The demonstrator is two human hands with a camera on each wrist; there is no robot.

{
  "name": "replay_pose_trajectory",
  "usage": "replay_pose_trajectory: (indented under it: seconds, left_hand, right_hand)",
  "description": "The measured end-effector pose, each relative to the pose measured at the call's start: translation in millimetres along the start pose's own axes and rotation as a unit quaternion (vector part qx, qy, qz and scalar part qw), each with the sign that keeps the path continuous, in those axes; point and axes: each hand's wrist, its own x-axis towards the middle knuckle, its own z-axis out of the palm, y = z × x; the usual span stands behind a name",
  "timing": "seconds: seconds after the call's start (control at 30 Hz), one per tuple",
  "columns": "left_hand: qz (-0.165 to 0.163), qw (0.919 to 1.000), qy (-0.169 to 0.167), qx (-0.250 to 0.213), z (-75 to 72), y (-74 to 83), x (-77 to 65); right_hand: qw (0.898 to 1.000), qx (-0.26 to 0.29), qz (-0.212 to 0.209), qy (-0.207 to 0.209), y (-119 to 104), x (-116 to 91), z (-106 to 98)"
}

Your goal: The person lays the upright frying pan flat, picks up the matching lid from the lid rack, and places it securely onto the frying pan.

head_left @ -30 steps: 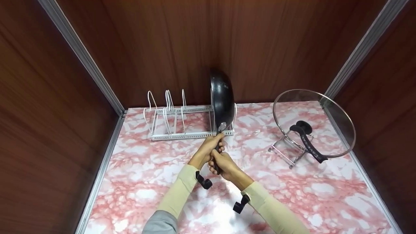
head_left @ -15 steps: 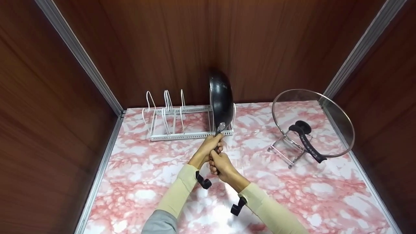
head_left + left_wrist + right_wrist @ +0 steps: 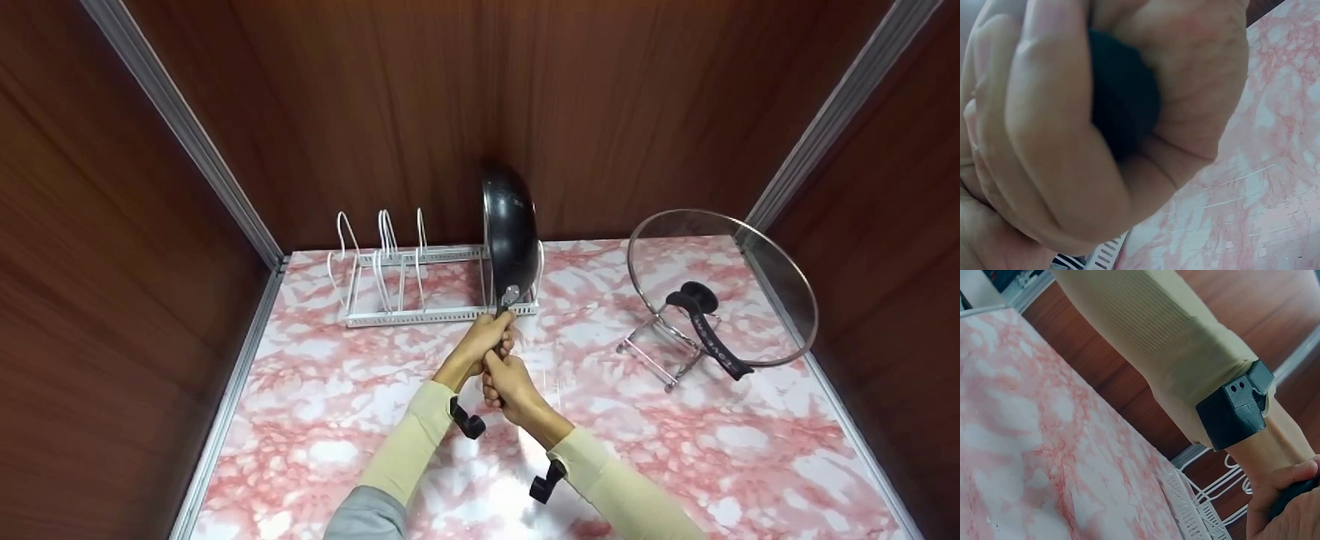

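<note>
Head | both hands (image 3: 484,339) (image 3: 516,382) curled rnd handle (image 3: 1123,101) | blk domed pan (image 3: 513,232) on edge in wht wire rack (image 3: 442,316)

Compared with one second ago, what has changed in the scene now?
Very little: the right sleeve has shifted slightly inward and toward the person, and the head view a touch. Nothing was taken hold of or let go; the left hand and right hand still grip the pan handle. The black pan stays on edge at the right end of the white rack, the glass lid on its stand.
</note>
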Motion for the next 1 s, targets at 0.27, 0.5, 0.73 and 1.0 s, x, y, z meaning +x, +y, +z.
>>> replay_pose_trajectory:
  seconds: [0.27,0.5,0.73,1.0]
  left_hand:
    - [0.001,1.0,0.0,-0.005,0.3,-1.5,-0.4]
    - [0.008,0.9999,-0.001,-0.014,2.3,1.4,0.4]
    - [0.009,0.9999,-0.005,-0.011,3.1,5.3,1.5]
    - [0.003,1.0,0.005,-0.006,4.3,9.6,-0.9]
  right_hand:
    - [1.0,-0.004,0.0,0.002,0,-3,0]
    - [1.0,-0.007,0.0,0.003,-3,-2,-1]
    - [1.0,-0.01,0.0,0.005,-6,-1,-1]
    - [1.0,-0.015,0.0,0.003,-9,-4,0]
